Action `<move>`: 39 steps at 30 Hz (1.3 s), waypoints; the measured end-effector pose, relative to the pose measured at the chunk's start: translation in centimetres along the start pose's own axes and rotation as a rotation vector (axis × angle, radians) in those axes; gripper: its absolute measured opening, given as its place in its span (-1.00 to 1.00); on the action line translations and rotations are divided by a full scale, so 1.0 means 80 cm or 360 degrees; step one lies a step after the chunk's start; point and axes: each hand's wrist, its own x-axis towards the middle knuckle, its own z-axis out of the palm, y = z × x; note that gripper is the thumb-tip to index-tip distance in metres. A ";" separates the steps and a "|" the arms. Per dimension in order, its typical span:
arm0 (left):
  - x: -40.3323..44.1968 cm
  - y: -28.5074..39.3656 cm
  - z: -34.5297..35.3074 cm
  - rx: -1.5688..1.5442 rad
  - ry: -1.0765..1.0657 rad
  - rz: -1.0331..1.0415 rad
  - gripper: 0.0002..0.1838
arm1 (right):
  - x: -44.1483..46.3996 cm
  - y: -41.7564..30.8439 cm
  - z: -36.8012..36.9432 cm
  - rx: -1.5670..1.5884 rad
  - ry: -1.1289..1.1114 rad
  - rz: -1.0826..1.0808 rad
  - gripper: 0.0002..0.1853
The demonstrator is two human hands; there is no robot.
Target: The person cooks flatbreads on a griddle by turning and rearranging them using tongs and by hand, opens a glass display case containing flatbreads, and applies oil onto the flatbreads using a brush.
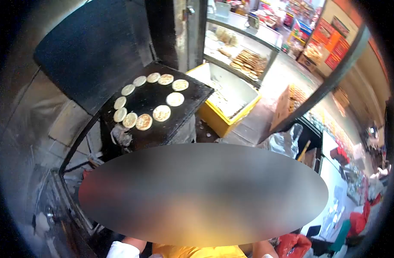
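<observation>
A large blurred oval covers the middle of the view and hides both hands. Below it, at the bottom edge, my left wrist (134,244) shows next to a white sleeve (123,250). My right wrist (263,248) appears on the other side of a yellow garment (197,251). Fingers cannot be seen on either hand, so what they hold or touch is hidden. Ahead, several round flatbreads (161,113) lie in a loose ring on a dark griddle (141,101). Some have browned patches; others look pale. A crumpled greyish cloth (121,136) rests at the griddle's near left corner.
A dark raised panel (93,51) stands behind the griddle. To its right is a yellow bin (218,117) with a pale interior. Beyond, a glass display case (244,36) contains browned flatbreads (248,60). A clear plastic bag (283,141) and a red cloth (293,246) lie at right.
</observation>
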 end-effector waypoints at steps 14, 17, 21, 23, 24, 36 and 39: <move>-0.026 0.193 -0.226 -0.0797 0.0794 0.0388 -0.68 | 0.228 -0.362 0.118 0.0548 -0.0359 -0.0635 -0.58; 0.004 0.242 -0.301 -0.0844 0.0927 0.0605 -0.67 | 0.262 -0.444 0.139 0.0428 -0.0329 -0.0478 -0.62; 0.050 0.270 -0.397 -0.0839 0.0890 0.0745 -0.67 | 0.343 -0.505 0.196 0.0013 0.0152 -0.0999 -0.64; 0.072 0.280 -0.436 -0.0749 0.0868 0.0767 -0.70 | 0.334 -0.566 0.205 -0.0093 0.0167 -0.0834 -0.66; 0.087 0.281 -0.457 -0.0643 0.0833 0.0803 -0.70 | 0.337 -0.581 0.215 -0.0139 0.0153 -0.0762 -0.66; 0.312 0.270 -0.594 0.0857 0.0941 0.0853 -0.39 | 0.242 -0.569 0.241 -0.0190 0.0111 -0.0498 -0.66; 0.328 0.312 -0.604 0.1297 0.0899 0.0659 -0.29 | 0.192 -0.547 0.249 0.0037 0.0082 -0.0428 -0.63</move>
